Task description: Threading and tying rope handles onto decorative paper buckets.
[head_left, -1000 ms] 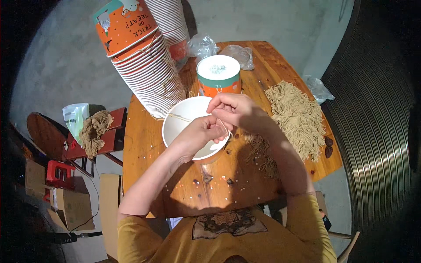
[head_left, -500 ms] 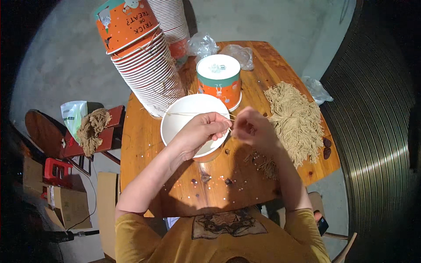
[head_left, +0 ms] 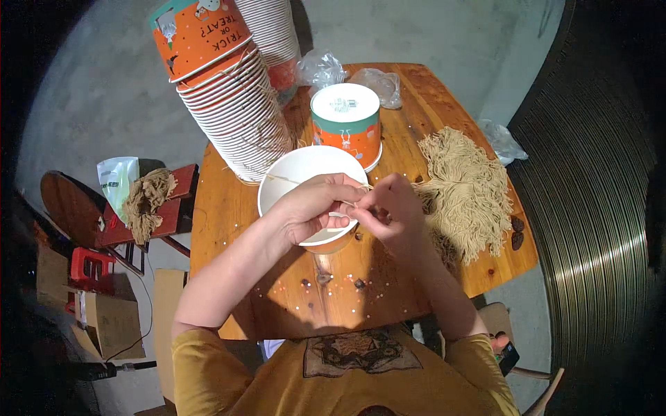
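In front of me a white paper bucket stands with its mouth up, and a thin tan cord runs across it. My left hand is over the bucket's right side, its fingers closed on the cord. My right hand meets it at the bucket's right rim, thumb and fingers pinched on the same cord. The fingertips nearly touch, so the exact shape of the cord between them is hard to make out. A heap of tan cords lies just right of my right hand.
A tall leaning stack of nested orange and white buckets rises at the back left, a second stack behind it. An upturned orange bucket and clear plastic bags stand beyond. Small dots speckle the wooden table.
My right hand has moved slightly down and left, turning in toward my left hand. My left hand has opened its lower fingers a little. The bucket has shifted slightly.
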A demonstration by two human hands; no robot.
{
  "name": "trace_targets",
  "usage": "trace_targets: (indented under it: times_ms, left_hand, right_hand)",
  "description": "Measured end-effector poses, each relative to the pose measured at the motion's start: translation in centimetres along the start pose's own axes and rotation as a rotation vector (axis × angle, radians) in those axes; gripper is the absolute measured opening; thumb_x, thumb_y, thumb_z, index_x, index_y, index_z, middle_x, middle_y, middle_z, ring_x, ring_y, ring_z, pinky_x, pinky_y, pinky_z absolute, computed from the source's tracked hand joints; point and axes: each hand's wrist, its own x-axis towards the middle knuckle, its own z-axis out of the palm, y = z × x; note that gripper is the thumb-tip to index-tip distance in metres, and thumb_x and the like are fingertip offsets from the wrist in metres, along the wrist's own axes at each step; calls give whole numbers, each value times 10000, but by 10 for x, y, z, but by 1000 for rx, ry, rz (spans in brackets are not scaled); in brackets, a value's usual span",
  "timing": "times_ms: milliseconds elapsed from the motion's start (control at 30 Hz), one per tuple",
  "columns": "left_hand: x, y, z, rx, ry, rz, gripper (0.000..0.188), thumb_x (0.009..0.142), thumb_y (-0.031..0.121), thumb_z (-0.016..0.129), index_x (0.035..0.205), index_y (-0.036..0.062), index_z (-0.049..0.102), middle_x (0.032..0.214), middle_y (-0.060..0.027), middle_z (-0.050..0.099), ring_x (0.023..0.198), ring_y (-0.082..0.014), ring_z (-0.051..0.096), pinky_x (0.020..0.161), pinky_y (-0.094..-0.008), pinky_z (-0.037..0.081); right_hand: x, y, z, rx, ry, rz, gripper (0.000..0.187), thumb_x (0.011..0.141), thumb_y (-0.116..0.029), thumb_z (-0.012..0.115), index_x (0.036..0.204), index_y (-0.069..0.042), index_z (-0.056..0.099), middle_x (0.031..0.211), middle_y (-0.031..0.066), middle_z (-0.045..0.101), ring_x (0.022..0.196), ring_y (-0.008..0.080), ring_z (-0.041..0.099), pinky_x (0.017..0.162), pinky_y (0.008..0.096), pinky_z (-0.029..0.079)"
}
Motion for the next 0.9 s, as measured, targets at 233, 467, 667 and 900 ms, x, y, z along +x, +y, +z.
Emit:
trace_targets:
  times_ms: [233, 467, 667, 900]
  left_hand:
    - [3, -2, -5, 12, 21, 21, 108, 857, 49, 568, 965, 43, 562, 834, -15, 613, 712, -60, 594, 617, -189, 522]
    - [7, -5, -12, 2, -38, 109, 132, 856, -34, 533, 985, -13, 515, 856, -85, 599, 714, -105, 602, 658, -202, 535]
    - [7, -7, -16, -25, -94, 148, 140, 846, -43, 544, 958, 7, 477, 891, -80, 580, 746, -130, 602, 660, -205, 531]
    - [0, -6, -8, -11, 11, 156, 250, 804, -67, 574, 999, 20, 445, 906, -95, 562, 766, -147, 600, 670, -222, 525]
  right_hand:
    - [4, 1, -5, -168, -42, -180, 176, 695, -90, 727, 807, -75, 592, 719, 47, 510, 654, 189, 523, 573, 313, 435]
    - [4, 10, -10, 531, -58, 398, 106, 862, -130, 607, 914, -42, 579, 758, 14, 563, 652, 67, 515, 593, 240, 428]
    - [15, 15, -18, 131, -127, 83, 63, 877, -101, 583, 885, -44, 610, 713, -5, 487, 633, 83, 472, 578, 227, 385]
    - [20, 15, -17, 7, -126, -74, 83, 804, -122, 628, 810, -48, 591, 716, 70, 516, 649, 207, 531, 592, 315, 438]
